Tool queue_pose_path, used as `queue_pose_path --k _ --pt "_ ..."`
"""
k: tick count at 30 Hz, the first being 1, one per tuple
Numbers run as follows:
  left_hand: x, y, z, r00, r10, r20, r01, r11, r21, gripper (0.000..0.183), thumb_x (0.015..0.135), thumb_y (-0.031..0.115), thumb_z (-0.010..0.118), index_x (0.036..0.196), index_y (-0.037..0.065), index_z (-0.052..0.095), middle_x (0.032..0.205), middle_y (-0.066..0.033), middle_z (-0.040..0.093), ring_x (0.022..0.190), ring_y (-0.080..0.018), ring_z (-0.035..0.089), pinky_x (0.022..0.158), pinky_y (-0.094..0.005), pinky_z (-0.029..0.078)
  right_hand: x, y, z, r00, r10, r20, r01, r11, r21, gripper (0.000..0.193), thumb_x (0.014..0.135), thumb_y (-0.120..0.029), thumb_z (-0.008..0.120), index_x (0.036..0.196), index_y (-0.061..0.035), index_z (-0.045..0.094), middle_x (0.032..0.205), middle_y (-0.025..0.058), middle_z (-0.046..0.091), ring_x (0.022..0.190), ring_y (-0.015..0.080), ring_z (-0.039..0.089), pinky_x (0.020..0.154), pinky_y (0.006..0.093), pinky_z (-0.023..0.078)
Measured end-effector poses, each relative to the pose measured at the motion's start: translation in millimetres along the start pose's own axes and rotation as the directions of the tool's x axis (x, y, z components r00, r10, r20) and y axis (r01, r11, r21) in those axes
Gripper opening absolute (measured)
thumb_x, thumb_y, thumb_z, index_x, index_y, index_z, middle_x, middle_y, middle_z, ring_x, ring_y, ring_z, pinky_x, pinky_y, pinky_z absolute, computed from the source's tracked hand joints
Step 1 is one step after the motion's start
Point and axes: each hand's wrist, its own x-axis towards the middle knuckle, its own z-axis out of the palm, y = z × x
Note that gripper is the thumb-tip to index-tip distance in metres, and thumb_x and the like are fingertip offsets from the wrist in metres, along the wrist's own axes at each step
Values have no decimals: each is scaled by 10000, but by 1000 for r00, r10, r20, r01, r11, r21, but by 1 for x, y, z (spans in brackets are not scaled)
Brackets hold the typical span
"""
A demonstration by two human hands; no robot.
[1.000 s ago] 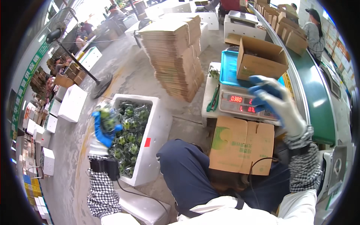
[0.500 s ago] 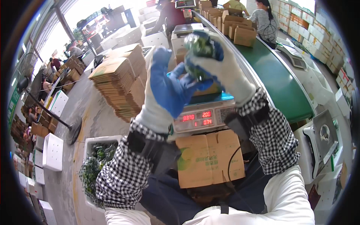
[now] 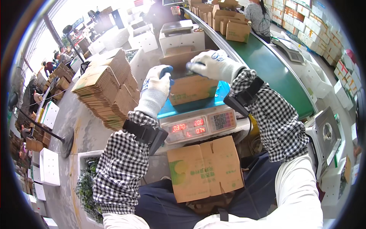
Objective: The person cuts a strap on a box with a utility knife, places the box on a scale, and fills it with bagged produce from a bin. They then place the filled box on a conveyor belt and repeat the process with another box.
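Note:
An open cardboard box (image 3: 193,91) stands on the blue platform (image 3: 170,109) of a digital weighing scale (image 3: 198,128) with lit red digits. My left hand (image 3: 157,84), in a white and blue glove, is at the box's left side with its fingers curled; what they hold, if anything, is hidden. My right hand (image 3: 216,65), gloved alike, reaches over the box's right side. Its fingers stretch left above the opening, their undersides hidden. Most of the box's inside cannot be seen. A flat folded carton (image 3: 206,168) lies in front of the scale, above my legs.
A tall stack of flattened cartons (image 3: 105,89) stands at the left. Below it sits a white foam crate (image 3: 88,154) of leafy greens (image 3: 87,187). A green conveyor belt (image 3: 276,80) runs along the right, with open boxes (image 3: 236,30) and a person (image 3: 257,17) at its far end.
Both hands have moved apart and down to the box on the scale. The dark green bundle they held up is no longer visible. My view has shifted slightly.

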Motion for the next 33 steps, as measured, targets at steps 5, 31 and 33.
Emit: queue_pose_path --k 5,31,33 --pt "-4 14 -9 999 45 1 -43 964 -263 253 893 71 488 1130 38 568 1059 -73 594 882 -166 598 711 -271 547 -3 27 -4 897 -189 -400 282 941 188 249 878 -126 512 1103 -34 567 1070 111 607 987 247 588 863 300 471" --pt "-365 -250 -351 777 -320 -542 597 645 476 277 791 -46 567 1049 36 507 866 -32 567 746 -127 500 705 -245 425 -53 7 -40 920 54 -387 112 913 393 418 845 -375 603 1119 -59 604 964 115 646 831 198 632 750 277 521" --pt "-362 -227 -363 808 -217 -548 512 719 470 335 789 -110 488 1087 42 513 923 -23 568 806 -119 511 766 -228 422 -48 1 -37 888 -66 -455 192 952 237 402 839 -340 603 1123 -55 598 972 133 645 830 217 636 781 295 509"
